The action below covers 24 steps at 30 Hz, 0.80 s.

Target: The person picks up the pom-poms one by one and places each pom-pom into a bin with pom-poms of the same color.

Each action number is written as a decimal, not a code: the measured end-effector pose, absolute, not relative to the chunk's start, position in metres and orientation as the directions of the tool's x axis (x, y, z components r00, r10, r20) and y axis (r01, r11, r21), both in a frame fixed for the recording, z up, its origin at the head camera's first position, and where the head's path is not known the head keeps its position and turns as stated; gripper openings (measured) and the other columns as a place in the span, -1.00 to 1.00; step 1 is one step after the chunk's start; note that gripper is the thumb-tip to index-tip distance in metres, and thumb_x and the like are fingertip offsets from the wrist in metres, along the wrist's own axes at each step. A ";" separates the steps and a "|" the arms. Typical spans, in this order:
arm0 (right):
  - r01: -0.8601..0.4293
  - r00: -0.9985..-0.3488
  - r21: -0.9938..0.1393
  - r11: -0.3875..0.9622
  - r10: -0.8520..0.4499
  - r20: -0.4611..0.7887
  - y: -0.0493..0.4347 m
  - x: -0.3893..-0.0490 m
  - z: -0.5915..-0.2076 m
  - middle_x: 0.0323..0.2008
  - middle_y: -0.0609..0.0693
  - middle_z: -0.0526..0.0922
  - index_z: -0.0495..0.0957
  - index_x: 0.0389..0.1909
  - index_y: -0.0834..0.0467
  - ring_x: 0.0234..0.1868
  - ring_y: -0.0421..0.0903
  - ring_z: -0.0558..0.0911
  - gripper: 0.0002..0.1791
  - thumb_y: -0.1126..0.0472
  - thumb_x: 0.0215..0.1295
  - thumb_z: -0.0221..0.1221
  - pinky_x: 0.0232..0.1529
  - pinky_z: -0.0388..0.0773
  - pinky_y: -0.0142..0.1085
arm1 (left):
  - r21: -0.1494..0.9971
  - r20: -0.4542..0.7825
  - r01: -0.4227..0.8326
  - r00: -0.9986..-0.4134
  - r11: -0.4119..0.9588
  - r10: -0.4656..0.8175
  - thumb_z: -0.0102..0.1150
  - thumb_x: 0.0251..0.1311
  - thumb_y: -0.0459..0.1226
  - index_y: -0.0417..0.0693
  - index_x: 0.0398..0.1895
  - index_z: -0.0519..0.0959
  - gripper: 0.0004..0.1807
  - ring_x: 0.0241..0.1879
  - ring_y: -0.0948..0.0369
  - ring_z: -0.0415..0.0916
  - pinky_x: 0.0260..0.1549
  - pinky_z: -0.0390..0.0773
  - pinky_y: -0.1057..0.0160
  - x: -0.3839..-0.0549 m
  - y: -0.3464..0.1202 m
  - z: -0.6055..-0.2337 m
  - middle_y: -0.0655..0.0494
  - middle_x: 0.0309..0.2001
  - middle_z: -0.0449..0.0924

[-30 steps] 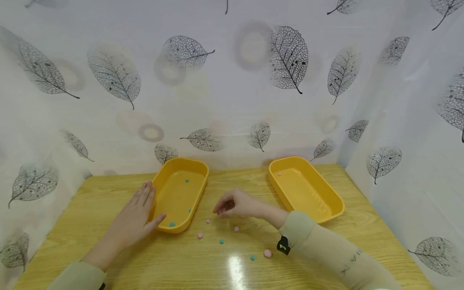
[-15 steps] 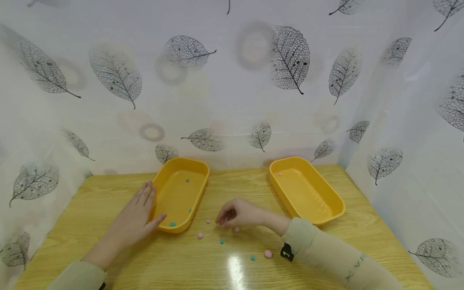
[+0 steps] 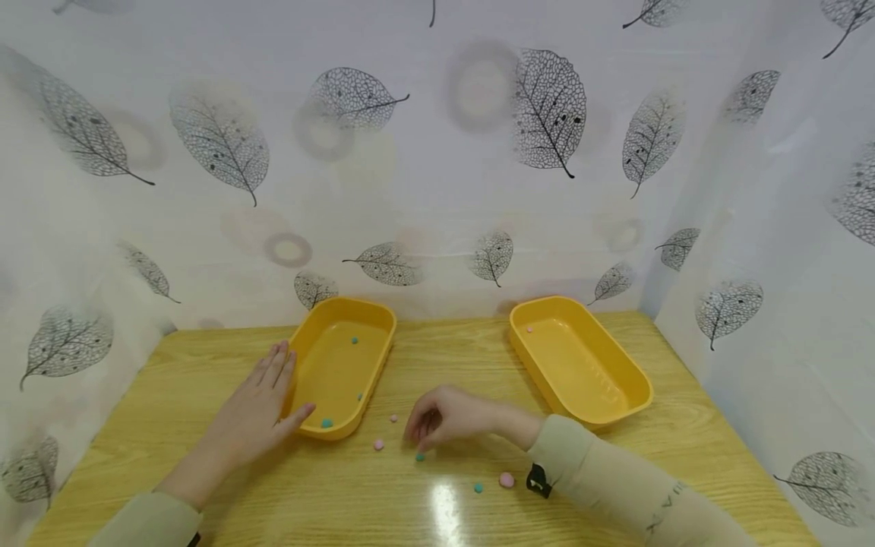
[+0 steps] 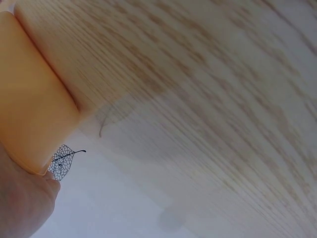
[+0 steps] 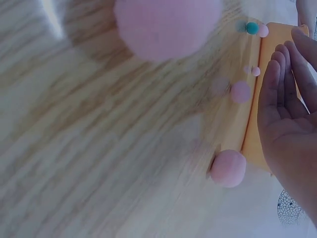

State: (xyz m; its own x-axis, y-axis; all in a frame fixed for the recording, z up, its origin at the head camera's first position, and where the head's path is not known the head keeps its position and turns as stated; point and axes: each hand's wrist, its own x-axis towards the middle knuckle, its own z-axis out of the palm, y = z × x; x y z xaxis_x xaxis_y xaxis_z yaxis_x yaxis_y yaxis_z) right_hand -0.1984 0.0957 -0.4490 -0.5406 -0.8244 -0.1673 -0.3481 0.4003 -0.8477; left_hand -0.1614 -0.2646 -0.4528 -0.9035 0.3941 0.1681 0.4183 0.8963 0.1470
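My left hand (image 3: 256,414) lies with straight fingers along the left side of the left yellow tray (image 3: 383,363), its thumb at the near rim. In the left wrist view the hand (image 4: 25,201) shows at the tray's edge (image 4: 37,89). My right hand (image 3: 447,418) hangs low over the table, fingers loosely bent, fingertips right above a small teal pom-pom (image 3: 420,457). The right wrist view shows its thumb and fingers (image 5: 271,87) apart, holding nothing, with the teal pom-pom (image 5: 252,28) a little beyond the tips. Pink pom-poms (image 3: 379,445) lie close by.
A second yellow tray (image 3: 632,395) stands at the right with one pink pom-pom (image 3: 529,330). Several teal pom-poms (image 3: 326,424) lie in the left tray. Nearer the front are a larger pink pom-pom (image 3: 506,480) and a teal one (image 3: 478,488). A leaf-patterned curtain (image 3: 437,175) hangs behind.
My right hand has come down and nearer, from over the middle of the table to the teal pom-pom, now covering a pink one. The left hand has stayed put.
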 end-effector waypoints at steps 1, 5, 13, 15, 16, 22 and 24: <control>-0.349 -0.537 -0.848 0.399 -0.827 -0.169 0.095 -0.198 -0.449 -0.18 0.06 0.81 0.78 -0.08 0.23 -0.28 -0.43 0.63 -0.76 0.37 0.23 0.49 -0.15 0.69 -0.52 | 0.146 0.167 0.418 -0.904 0.897 0.394 0.00 0.55 0.20 -0.53 0.61 0.07 0.02 0.67 -0.32 -0.05 0.72 -0.38 0.11 -0.161 -0.264 -0.452 -0.44 0.68 -0.12; -0.359 -0.520 -0.847 0.393 -0.838 -0.168 0.093 -0.198 -0.451 -0.18 0.07 0.82 0.78 -0.10 0.25 -0.28 -0.44 0.63 -0.77 0.40 0.22 0.49 -0.17 0.69 -0.53 | 0.140 0.167 0.415 -0.905 0.899 0.392 0.00 0.55 0.22 -0.52 0.61 0.08 0.02 0.66 -0.33 -0.03 0.72 -0.13 -0.08 -0.161 -0.264 -0.452 -0.44 0.68 -0.12; -0.375 -0.509 -0.832 0.408 -0.841 -0.183 0.093 -0.199 -0.455 -0.18 0.00 0.80 0.79 -0.10 0.20 -0.24 -0.43 0.63 -0.77 0.39 0.22 0.50 -0.12 0.69 -0.54 | 0.133 0.184 0.419 -0.901 0.898 0.393 0.02 0.54 0.20 -0.52 0.60 0.10 0.01 0.65 -0.33 -0.01 0.72 -0.32 0.09 -0.162 -0.264 -0.453 -0.45 0.67 -0.08; -0.373 -0.504 -0.832 0.411 -0.842 -0.190 0.093 -0.199 -0.457 -0.17 -0.02 0.80 0.79 -0.09 0.19 -0.23 -0.42 0.63 -0.76 0.39 0.21 0.50 -0.11 0.68 -0.54 | 0.134 0.174 0.416 -0.904 0.900 0.391 0.01 0.54 0.21 -0.52 0.60 0.10 0.01 0.65 -0.33 -0.01 0.73 -0.23 0.02 -0.162 -0.264 -0.453 -0.44 0.67 -0.09; -0.375 -0.502 -0.830 0.413 -0.843 -0.192 0.093 -0.199 -0.457 -0.18 -0.03 0.80 0.79 -0.09 0.18 -0.23 -0.42 0.63 -0.75 0.39 0.21 0.50 -0.11 0.68 -0.54 | 0.134 0.169 0.413 -0.905 0.901 0.390 0.01 0.54 0.21 -0.52 0.61 0.09 0.02 0.65 -0.33 -0.01 0.73 -0.18 -0.03 -0.162 -0.264 -0.452 -0.44 0.67 -0.10; -0.401 -0.490 -0.820 0.409 -0.852 -0.185 0.094 -0.198 -0.458 -0.16 -0.04 0.80 0.80 -0.09 0.16 -0.21 -0.43 0.63 -0.75 0.38 0.21 0.51 -0.09 0.68 -0.54 | 0.138 0.161 0.417 -0.904 0.898 0.395 -0.01 0.55 0.22 -0.51 0.61 0.08 0.02 0.66 -0.32 -0.04 0.71 -0.06 -0.13 -0.162 -0.264 -0.452 -0.43 0.68 -0.11; -0.403 -0.485 -0.821 0.404 -0.855 -0.183 0.094 -0.198 -0.459 -0.15 -0.04 0.80 0.80 -0.09 0.16 -0.21 -0.43 0.63 -0.75 0.37 0.21 0.51 -0.09 0.67 -0.54 | 0.138 0.160 0.418 -0.904 0.898 0.397 -0.01 0.55 0.22 -0.51 0.61 0.08 0.02 0.67 -0.32 -0.05 0.71 -0.05 -0.13 -0.162 -0.264 -0.452 -0.43 0.68 -0.11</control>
